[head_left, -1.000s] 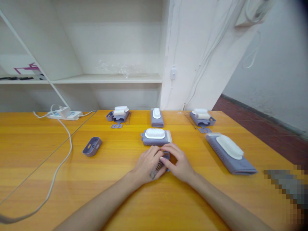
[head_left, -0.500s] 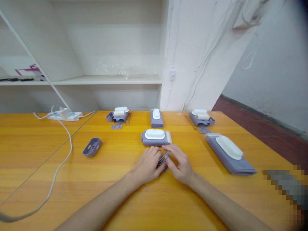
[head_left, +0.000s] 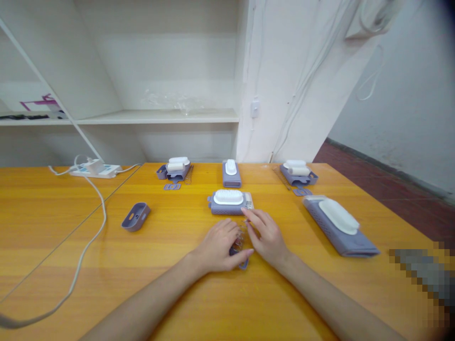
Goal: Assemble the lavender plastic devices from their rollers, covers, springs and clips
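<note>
L hand [head_left: 219,245] loosely curled w/ spring [head_left: 240,239] & purple pc [head_left: 243,265], R hand [head_left: 269,239] pinching spring's far end.

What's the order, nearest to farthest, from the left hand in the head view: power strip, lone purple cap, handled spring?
1. Spring, at the left hand
2. Purple cap, to its left
3. Power strip, farther left, toward the back

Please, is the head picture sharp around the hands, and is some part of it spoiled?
In the head view, the thin coil between the left hand and the right hand looks soft and faint; in the same view, a pixelated patch covers part of the right side, and the upper right corner is dark.
</note>
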`<move>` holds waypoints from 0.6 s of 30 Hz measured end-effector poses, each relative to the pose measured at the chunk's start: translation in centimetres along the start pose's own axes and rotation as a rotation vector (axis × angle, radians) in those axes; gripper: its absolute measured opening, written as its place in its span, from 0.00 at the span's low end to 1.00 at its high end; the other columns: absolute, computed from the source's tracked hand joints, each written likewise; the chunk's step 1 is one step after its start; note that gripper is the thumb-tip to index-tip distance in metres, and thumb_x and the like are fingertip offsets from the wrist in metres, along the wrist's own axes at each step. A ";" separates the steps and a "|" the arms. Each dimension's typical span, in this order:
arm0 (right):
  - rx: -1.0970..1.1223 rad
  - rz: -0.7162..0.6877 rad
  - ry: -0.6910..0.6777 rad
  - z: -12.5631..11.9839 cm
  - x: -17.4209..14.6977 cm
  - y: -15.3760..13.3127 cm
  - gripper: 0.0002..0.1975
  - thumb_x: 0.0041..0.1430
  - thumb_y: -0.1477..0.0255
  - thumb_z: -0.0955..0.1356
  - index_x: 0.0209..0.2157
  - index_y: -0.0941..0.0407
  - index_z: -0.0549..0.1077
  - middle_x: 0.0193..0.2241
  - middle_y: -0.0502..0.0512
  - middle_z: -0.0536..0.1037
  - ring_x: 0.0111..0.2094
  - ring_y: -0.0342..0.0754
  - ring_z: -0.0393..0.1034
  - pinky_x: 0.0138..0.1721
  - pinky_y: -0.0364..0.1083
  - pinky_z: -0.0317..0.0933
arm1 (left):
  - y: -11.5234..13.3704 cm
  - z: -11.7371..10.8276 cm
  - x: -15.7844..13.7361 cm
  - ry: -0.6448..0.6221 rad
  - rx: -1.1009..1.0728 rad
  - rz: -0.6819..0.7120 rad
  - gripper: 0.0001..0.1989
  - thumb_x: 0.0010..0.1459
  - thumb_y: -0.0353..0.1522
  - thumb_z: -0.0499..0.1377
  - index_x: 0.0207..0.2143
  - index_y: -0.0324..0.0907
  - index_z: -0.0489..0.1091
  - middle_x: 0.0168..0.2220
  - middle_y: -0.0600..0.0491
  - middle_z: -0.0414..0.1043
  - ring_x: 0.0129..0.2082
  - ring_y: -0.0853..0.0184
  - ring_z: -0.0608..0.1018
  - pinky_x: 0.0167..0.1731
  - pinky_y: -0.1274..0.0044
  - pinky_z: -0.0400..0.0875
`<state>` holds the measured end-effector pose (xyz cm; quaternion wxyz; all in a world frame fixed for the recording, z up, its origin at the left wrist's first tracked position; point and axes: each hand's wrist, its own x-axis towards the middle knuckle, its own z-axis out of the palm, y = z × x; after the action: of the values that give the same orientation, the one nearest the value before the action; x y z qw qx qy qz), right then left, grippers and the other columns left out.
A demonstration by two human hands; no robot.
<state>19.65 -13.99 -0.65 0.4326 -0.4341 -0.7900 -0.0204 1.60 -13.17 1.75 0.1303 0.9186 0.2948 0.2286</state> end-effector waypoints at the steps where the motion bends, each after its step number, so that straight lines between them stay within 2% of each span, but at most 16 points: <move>1: 0.003 0.029 0.009 0.0 0.1 0.0 0.25 0.59 0.78 0.61 0.57 0.49 0.59 0.43 0.57 0.72 0.43 0.50 0.67 0.45 0.51 0.63 | 0.0 -0.1 0.0 -0.011 -0.011 0.004 0.17 0.55 0.46 0.53 0.28 0.41 0.61 0.30 0.50 0.65 0.32 0.64 0.66 0.34 0.73 0.61; 6: 0.006 0.188 0.053 0.1 0.1 0.3 0.16 0.60 0.72 0.63 0.50 0.53 0.67 0.35 0.56 0.74 0.35 0.49 0.69 0.40 0.49 0.64 | -0.1 -0.5 -0.2 -0.029 -0.096 0.015 0.17 0.56 0.47 0.51 0.34 0.41 0.63 0.33 0.49 0.67 0.34 0.63 0.67 0.35 0.73 0.61; 12: 0.059 0.291 0.104 0.2 0.2 0.5 0.15 0.60 0.69 0.63 0.49 0.53 0.68 0.33 0.55 0.75 0.32 0.47 0.69 0.38 0.48 0.65 | -0.6 -0.5 -0.6 0.010 -0.195 0.037 0.24 0.58 0.50 0.43 0.41 0.40 0.62 0.37 0.46 0.67 0.36 0.61 0.68 0.38 0.71 0.61; 18: 0.125 0.339 0.103 0.0 0.2 0.4 0.15 0.58 0.68 0.64 0.47 0.54 0.70 0.31 0.55 0.75 0.32 0.48 0.69 0.38 0.48 0.64 | -1.1 -0.2 -0.9 0.081 -0.266 0.054 0.27 0.58 0.51 0.43 0.46 0.39 0.61 0.38 0.44 0.67 0.38 0.60 0.69 0.39 0.69 0.63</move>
<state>19.87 -13.64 -0.60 0.4958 -0.5318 -0.6820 0.0795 0.31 -12.84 1.16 0.2326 0.8909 0.2419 0.3061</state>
